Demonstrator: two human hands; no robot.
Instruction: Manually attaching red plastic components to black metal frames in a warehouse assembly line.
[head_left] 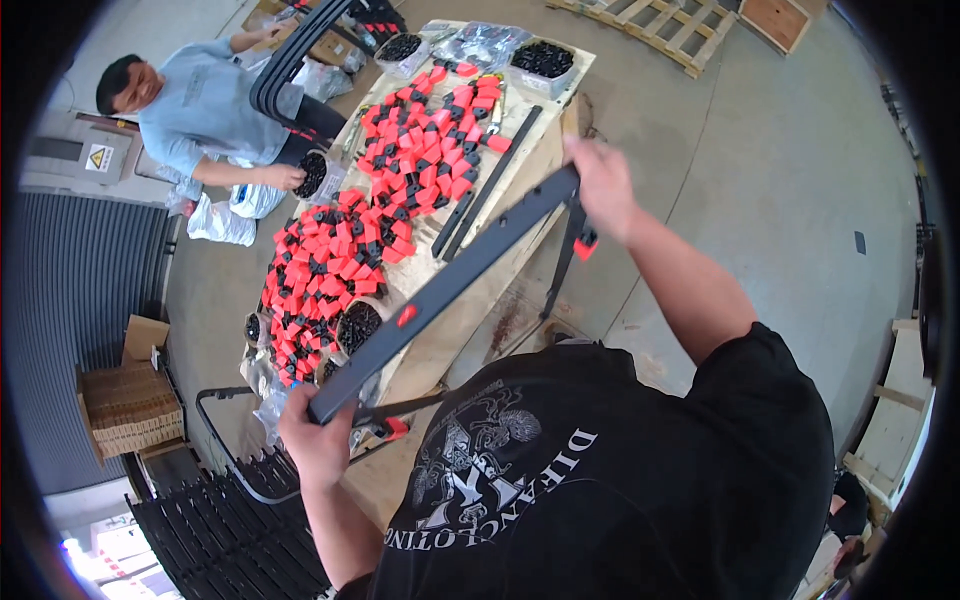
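Note:
A long black metal frame [455, 272] slants across in front of me, with a small red piece [407, 316] on its upper bar. My left hand [318, 440] is closed round the lower left end of that bar. At the upper right end, my right hand [602, 185] grips the frame. The frame's legs hang below the bar, and red-and-black pieces [584, 246] show on them. Beyond the frame, many red and black plastic parts [330, 255] lie heaped on a wooden-topped table [470, 225].
A co-worker [205, 105] in light blue stands across the table, one hand at a tub of black parts [313, 172]. More tubs [543, 60] stand at the far end. Black bars [515, 150] lie on the table. Stacked black frames [225, 525] and cardboard [130, 405] are at left.

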